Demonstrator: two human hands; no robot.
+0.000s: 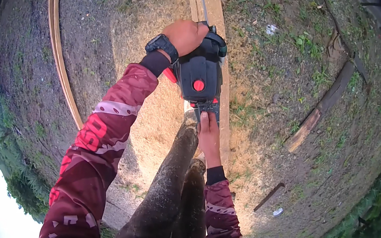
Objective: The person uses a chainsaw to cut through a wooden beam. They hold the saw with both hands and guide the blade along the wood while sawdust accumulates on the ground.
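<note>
A black chainsaw (200, 70) with red and white parts is held over a long wooden plank (218, 4), its bar pointing away from me along the wood. My left hand (186, 37) is closed around the front handle, with a black watch (162, 47) on that wrist. At the back of the saw, my right hand (209, 134) grips the rear handle, its fingers partly hidden. A round red knob (198, 85) shows on the saw's top cover.
Sawdust (154, 128) covers the ground around the plank and my legs (166, 190). Thin wooden strips (55, 43) lie at the left. On the right are a dark log (327, 106) and a short dark stick (269, 197). Green plants edge the ground.
</note>
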